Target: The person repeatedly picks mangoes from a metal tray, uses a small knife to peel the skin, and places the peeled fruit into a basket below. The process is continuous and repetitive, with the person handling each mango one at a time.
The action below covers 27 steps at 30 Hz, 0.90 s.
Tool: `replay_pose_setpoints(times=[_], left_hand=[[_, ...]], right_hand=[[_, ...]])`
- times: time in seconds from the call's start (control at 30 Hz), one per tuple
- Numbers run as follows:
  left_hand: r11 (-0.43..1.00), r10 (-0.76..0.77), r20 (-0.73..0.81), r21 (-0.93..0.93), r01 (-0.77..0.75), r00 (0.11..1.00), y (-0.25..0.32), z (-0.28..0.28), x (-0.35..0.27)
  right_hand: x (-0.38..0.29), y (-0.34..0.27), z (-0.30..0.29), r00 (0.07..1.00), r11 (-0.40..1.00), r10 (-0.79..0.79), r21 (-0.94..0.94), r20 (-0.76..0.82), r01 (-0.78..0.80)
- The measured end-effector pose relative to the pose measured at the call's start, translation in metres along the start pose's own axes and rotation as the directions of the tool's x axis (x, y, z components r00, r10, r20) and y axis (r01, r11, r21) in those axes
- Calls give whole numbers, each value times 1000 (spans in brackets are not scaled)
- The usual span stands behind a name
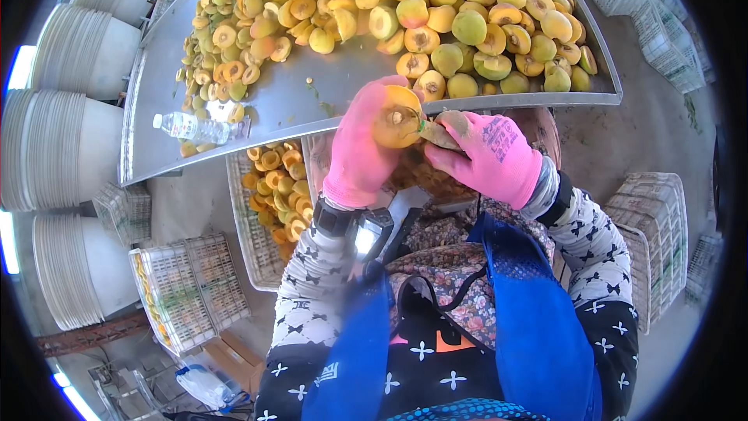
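My left hand (pixel 356 155), in a pink glove, grips a yellow peach half (pixel 388 137) with its cut face turned up. A small pale mark shows near the middle of that face. In my right hand (pixel 499 149), also gloved in pink, is the handle of a pitting tool (pixel 439 135). Its thin wire loop lies against the peach half; how deep it sits I cannot tell. Both hands are at the near edge of a metal sorting table (pixel 280 90). Halved peaches (pixel 421 41) are heaped along its far and right sides.
A plastic crate (pixel 257 263) of hollowed peach halves (pixel 280 187) stands below the table at left. A plastic bottle (pixel 196 127) lies on the tabletop. More crates (pixel 190 286) (pixel 648 245) stand on the floor at both sides. Large white tubs (pixel 76 146) line the left.
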<state>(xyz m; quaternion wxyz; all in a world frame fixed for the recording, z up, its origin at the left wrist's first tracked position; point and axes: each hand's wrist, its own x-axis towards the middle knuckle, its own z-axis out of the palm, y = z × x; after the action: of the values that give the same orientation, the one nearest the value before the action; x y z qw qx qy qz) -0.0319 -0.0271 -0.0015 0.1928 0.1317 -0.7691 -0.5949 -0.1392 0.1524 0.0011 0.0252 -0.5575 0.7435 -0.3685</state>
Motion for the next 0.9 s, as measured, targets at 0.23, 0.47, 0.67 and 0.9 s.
replay_pose_setpoints(times=[0.23, 0.47, 0.67, 0.9], left_hand=[[883, 150, 91, 435, -174, 985, 26, -22, -16], [853, 237, -72, 493, -172, 969, 41, -1, -29], [927, 250, -189, 328, -179, 950, 10, 10, -33], [930, 222, -11, 303, -209, 975, 22, 3, -31]], right_hand=[[-1, -8, -4, 993, 999, -29, -14, 116, 31], [-7, -27, 11, 986, 872, 80, 469, 149, -141], [-5, -22, 12, 983, 942, 51, 318, 179, -106], [-16, -10, 27, 972, 978, -80, 204, 221, 34]])
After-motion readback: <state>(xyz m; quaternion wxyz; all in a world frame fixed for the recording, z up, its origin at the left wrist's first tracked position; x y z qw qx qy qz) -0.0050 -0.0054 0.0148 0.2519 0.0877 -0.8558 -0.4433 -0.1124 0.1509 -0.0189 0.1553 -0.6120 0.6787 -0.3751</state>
